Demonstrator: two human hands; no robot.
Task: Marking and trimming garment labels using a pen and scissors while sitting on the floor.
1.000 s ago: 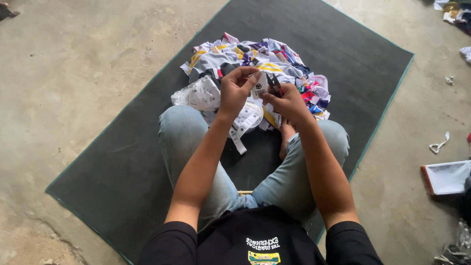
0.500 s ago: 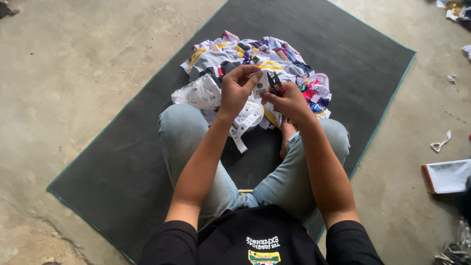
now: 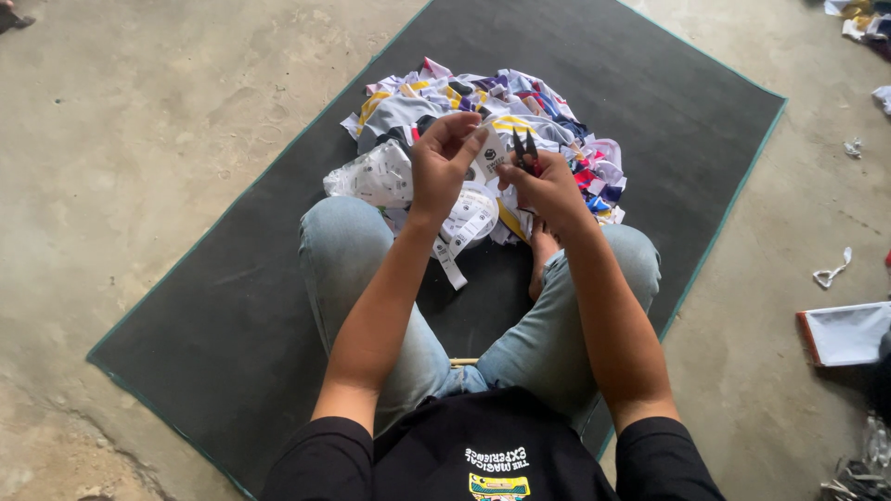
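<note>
Left hand (image 3: 444, 162) pinches a white tag (image 3: 490, 153), right hand (image 3: 548, 186) grips small snips (image 3: 525, 153) (blades at the tag), with the whole pile of clothes (image 3: 483, 121) looking barely started.

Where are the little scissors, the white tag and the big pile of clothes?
small snips (image 3: 525, 150), head view, on the dark blades above the right hand.
white tag (image 3: 492, 153), head view, on its flat face.
pile of clothes (image 3: 413, 109), head view, on a grey garment.

Black printed tee, light-blue jeans
</note>
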